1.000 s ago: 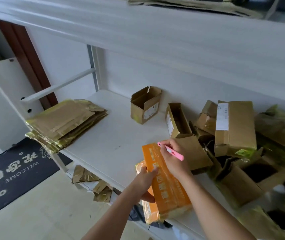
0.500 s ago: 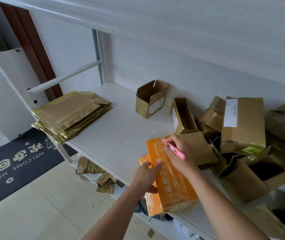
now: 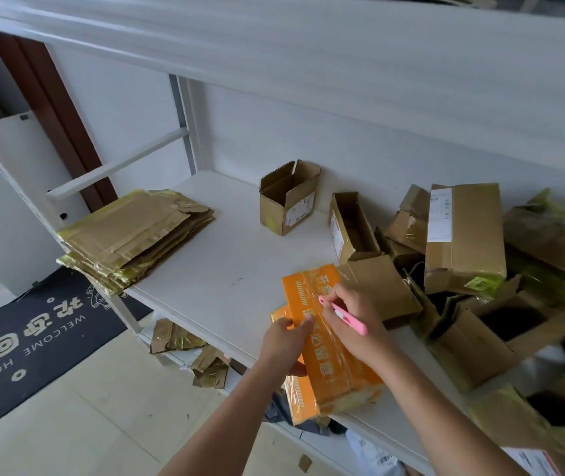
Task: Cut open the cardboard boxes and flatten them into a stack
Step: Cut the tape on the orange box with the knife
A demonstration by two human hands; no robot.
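In the head view, both forearms reached forward from the lower edge of the picture to an orange box [image 3: 322, 341] that lay on the white shelf [image 3: 226, 269], with its near end hanging over the shelf's front edge. The left hand [image 3: 283, 345] gripped the box from the left side: the thumb lay on the top face and the other fingers were curled under the side wall. The right hand [image 3: 353, 321] came over the box from the right and pinched a pink cutter [image 3: 343, 315] between thumb and fingers. The tip of the cutter pointed to the left and touched the clear tape on the top face of the box; the back end stuck out toward the right, past the knuckles. Whether a blade was out, I could not tell.

A stack of flattened cardboard [image 3: 133, 238] lay at the left end of the shelf, and its corner went a little over the front edge. Between this stack and the orange box there was a wide bare strip of shelf. A small open box [image 3: 288, 201] stood near the back wall, well apart from the hands. A narrow open box [image 3: 351, 225] stood just behind the orange box. On the right, a pile of brown boxes [image 3: 463, 242] filled the shelf up to the right forearm, so the room on that side was tight. The shelf above hung over the working place. Some cardboard scraps [image 3: 185, 341] lay on the lower shelf, and a dark doormat [image 3: 27, 338] lay on the floor at the left.
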